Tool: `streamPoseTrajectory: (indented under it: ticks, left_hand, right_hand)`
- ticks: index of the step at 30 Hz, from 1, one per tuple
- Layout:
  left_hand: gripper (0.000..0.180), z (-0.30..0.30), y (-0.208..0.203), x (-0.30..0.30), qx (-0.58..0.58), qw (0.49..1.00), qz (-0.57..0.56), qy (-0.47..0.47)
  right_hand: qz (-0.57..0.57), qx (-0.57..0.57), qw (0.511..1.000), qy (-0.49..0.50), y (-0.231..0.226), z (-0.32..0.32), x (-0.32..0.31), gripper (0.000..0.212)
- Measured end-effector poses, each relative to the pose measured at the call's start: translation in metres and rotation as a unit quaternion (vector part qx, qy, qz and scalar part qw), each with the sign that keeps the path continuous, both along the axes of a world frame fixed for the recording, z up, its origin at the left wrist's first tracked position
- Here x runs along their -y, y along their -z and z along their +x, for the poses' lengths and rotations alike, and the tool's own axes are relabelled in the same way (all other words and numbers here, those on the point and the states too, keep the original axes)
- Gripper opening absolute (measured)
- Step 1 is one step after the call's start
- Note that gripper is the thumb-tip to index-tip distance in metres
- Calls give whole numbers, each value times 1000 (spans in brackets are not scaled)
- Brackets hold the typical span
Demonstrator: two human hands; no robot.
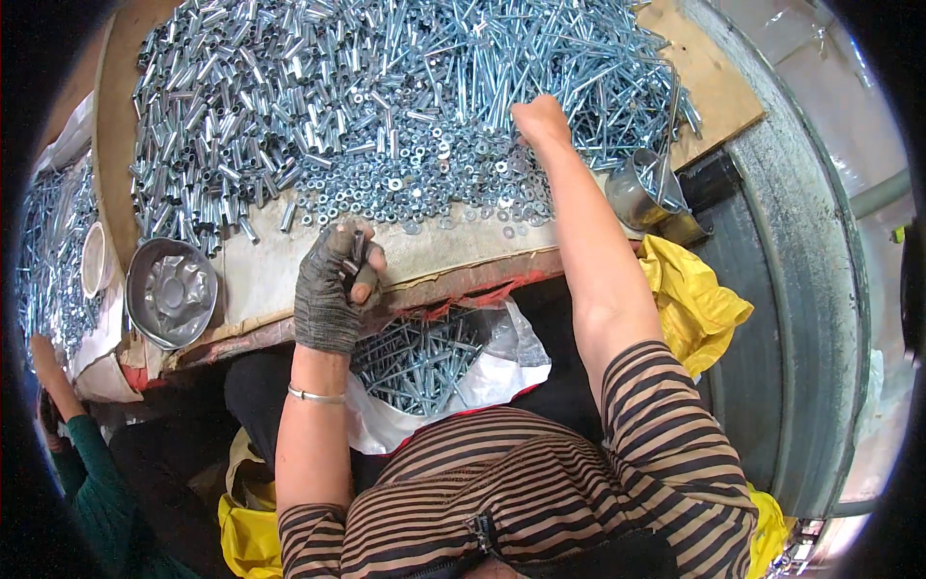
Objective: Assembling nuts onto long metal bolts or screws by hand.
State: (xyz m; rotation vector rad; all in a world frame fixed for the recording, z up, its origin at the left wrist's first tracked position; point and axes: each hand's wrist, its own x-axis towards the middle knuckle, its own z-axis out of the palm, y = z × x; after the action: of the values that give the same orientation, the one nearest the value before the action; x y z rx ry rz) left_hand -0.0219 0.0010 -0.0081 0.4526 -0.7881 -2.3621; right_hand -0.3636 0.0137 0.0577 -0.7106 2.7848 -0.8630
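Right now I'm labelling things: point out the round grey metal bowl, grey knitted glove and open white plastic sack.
Round grey metal bowl [142, 282]: head view, inner wall.
Grey knitted glove [325, 303]: head view, its back.
Open white plastic sack [503, 382]: head view, wall.

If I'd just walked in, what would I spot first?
Probably the huge shiny heap on the table: tubes at left, long rods at right, small rings in front. Then the grey-gloved left hand, below the heap, apparently holding a dark tube, and the bright yellow bag beside the right forearm.
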Motion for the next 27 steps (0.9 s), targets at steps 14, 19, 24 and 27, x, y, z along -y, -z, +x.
streamPoseTrajectory:
  ticks: [14,19,24,27]
  left_hand:
    - [32,5,-1,2,-73,997,22,2]
    - [32,4,-5,-5,-103,993,26,42]
    - [34,13,-1,-8,-132,989,32,49]
    - [30,18,-1,-10,-147,986,53,56]
  right_hand:
    - [-390,-21,904,-173,-10,143,-117,7]
    - [-383,42,894,-229,15,165,-121,10]
    - [-383,13,884,-268,2,173,-125,13]
    - [-453,81,851,-254,-12,185,-130,16]
